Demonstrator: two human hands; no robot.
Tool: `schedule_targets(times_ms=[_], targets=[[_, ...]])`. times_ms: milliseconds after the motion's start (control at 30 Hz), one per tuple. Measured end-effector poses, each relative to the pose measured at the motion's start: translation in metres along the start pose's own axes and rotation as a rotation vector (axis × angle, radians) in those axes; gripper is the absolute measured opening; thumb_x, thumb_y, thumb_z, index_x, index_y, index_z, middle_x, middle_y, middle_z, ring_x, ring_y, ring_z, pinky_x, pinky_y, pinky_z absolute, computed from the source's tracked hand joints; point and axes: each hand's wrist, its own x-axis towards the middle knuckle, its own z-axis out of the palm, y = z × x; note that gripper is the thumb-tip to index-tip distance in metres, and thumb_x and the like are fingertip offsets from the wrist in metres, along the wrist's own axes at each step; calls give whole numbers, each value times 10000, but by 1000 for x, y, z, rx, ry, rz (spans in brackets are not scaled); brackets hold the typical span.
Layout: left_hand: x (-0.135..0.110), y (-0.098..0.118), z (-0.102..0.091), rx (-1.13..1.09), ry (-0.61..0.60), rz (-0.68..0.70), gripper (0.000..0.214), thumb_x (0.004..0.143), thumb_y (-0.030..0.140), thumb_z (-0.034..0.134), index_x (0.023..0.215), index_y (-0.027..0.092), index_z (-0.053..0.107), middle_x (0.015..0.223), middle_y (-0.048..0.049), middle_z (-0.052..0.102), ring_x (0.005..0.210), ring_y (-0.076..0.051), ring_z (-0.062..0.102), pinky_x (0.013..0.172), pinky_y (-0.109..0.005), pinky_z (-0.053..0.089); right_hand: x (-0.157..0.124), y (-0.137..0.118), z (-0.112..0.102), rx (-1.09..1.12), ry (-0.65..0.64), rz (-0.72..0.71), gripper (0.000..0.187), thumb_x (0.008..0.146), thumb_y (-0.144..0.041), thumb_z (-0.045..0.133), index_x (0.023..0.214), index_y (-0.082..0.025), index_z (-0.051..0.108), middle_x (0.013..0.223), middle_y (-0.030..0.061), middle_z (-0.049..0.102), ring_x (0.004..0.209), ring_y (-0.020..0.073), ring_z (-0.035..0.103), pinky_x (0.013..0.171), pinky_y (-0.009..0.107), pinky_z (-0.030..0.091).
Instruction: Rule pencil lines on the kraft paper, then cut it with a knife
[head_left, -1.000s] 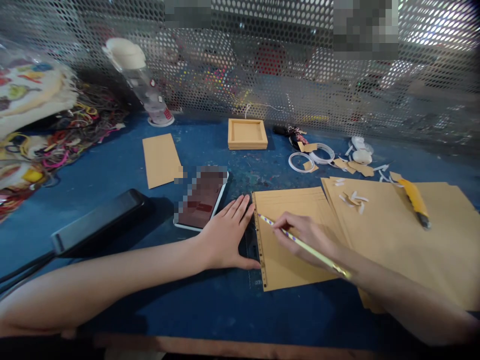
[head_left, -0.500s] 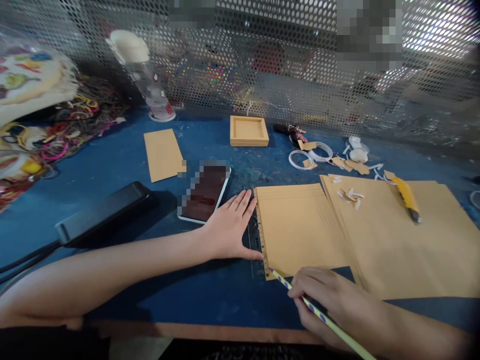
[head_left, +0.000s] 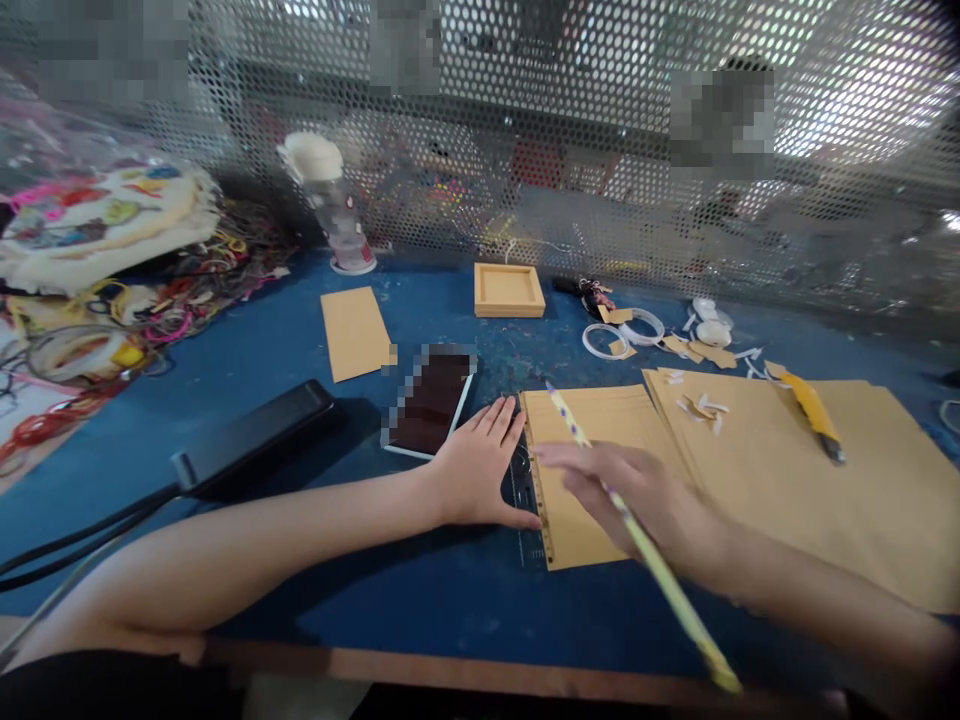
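1. Biggest thing here is the blue tabletop [head_left: 420, 590], running right up to the perforated metal screen [head_left: 645, 220] on the far side.
2. On the right there's a pile of large kraft sheets [head_left: 795, 500], with a yellow utility knife [head_left: 814, 415] and some paper scraps [head_left: 705, 405] lying on top.
3. Just left of that pile, at the near middle, is the smaller kraft sheet [head_left: 570, 540] being worked on. I can see faint lines toward its far right side.
4. The 2 hands: the left hand [head_left: 480, 470] lies flat with its thumb spread wide from the fingers, pinning the ruler and gripping nothing. The right hand [head_left: 645, 490] is over the sheet, a bit blurred, fingers closed around a pencil.
5. The clear ruler [head_left: 526, 490] sits along the sheet's left edge, smartphone [head_left: 431, 405] just left of the left hand.
6. Thinnest bit: the spotted pencil [head_left: 660, 570], tip by the sheet's far left corner. Can't tell if it's touching.
7. My read: this is ruling along that edge. Another stroke calls for a firm left hand and the tip snug to the ruler.
8. Versus 0.5 s ago: the tip has gone from the ruler's near end to its far end; the left hand hasn't budged from the ruler.
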Motion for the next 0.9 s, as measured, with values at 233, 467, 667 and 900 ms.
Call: schedule_targets(times_ms=[233, 467, 667, 900], targets=[[0, 3, -5, 34, 10, -3, 1090, 655, 889, 494, 1400, 94, 467, 1407, -192, 492, 1345, -441, 338, 1130, -536, 174, 107, 45, 58, 61, -223, -71, 206, 953, -195, 481, 1096, -227, 626, 1157, 72, 687, 1055, 235, 637, 870, 372, 501], [-1, 1, 0, 20, 63, 3, 1280, 628, 952, 402, 1459, -18, 309, 1495, -257, 335, 1412, -431, 212, 1152, -493, 160, 129, 71, 62, 20, -119, 49, 167, 950, -246, 524, 1076, -225, 633, 1029, 78, 712, 935, 244, 659, 787, 342, 493], [2, 2, -1, 17, -48, -18, 1339, 628, 973, 328, 1482, -54, 231, 1544, -267, 184, 1447, -395, 105, 1176, -448, 92, 79, 56, 30, 153, 4, 131, 265, 997, -327, 443, 1219, -251, 568, 1236, 79, 644, 1107, 233, 612, 922, 392, 469], [1, 3, -4, 8, -113, -68, 1383, 586, 985, 360, 1505, -30, 168, 1560, -252, 37, 1456, -369, 38, 1179, -453, 87, -18, 31, 25, 548, 237, 342, 390, 1011, -462, 349, 1051, -219, 651, 868, 65, 722, 644, 162, 580, 596, 290, 447]])
